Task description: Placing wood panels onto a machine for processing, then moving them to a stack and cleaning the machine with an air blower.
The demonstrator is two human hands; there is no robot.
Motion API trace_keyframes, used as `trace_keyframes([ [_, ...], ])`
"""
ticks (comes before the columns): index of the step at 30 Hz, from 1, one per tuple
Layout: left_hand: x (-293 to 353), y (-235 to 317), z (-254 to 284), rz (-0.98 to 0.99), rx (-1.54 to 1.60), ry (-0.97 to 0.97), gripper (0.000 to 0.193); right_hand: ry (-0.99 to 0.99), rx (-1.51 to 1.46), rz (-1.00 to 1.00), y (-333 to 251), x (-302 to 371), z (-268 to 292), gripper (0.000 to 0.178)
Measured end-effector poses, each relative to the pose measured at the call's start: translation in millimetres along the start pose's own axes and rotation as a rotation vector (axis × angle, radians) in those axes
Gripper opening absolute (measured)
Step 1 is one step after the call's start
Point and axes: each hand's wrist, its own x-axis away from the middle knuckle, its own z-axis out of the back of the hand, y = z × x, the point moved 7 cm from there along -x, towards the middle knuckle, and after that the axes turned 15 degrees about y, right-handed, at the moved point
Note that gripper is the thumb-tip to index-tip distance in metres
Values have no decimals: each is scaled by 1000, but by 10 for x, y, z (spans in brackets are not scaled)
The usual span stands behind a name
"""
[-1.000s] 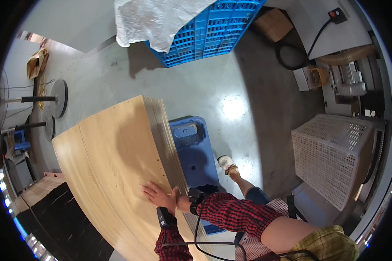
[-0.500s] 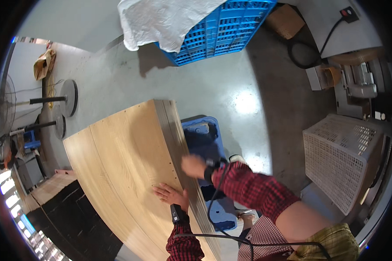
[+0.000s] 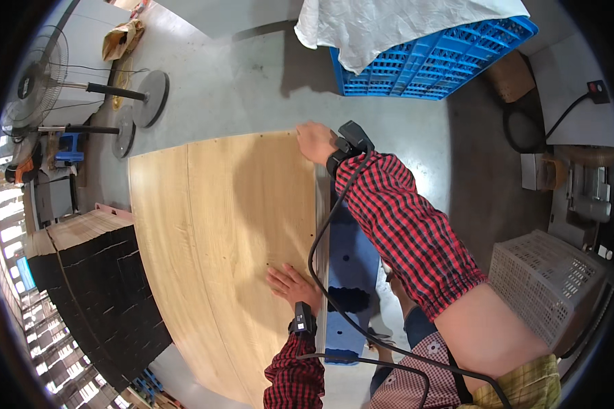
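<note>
With the left hand [image 3: 292, 285] flat and open on the pale rectangular wooden board [image 3: 218, 232] and the right hand [image 3: 315, 141] curled over its far corner, the board could slide off the blue plastic crate [image 3: 351, 269] beneath it.

I see a brown crumpled paper bag [image 3: 121, 39] on the grey floor at the top left, near the fan stands. A brown square cardboard box [image 3: 510, 76] sits at the top right, just beside the blue plastic crate [image 3: 443, 58]. I can't make out any labels, signs or screens
</note>
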Motion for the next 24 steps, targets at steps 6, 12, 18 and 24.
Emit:
trace_keyframes([
  [6, -45, 43, 6, -38, 10, -23, 106, 148, -16, 132, -60, 246, 411, 41],
  [12, -8, -264, 81, -225, 92, -95, 104, 87, -138, -25, 524, 1944, 907, 39],
  [18, 1082, 1, -371, -89, 669, -711, 42, -625, 13, -581, 1711, 5709, 1265, 21],
  [24, 2032, 130, -799, -883, 635, -167, 34, -414, -236, -339, 607, 6095, 3170, 32],
])
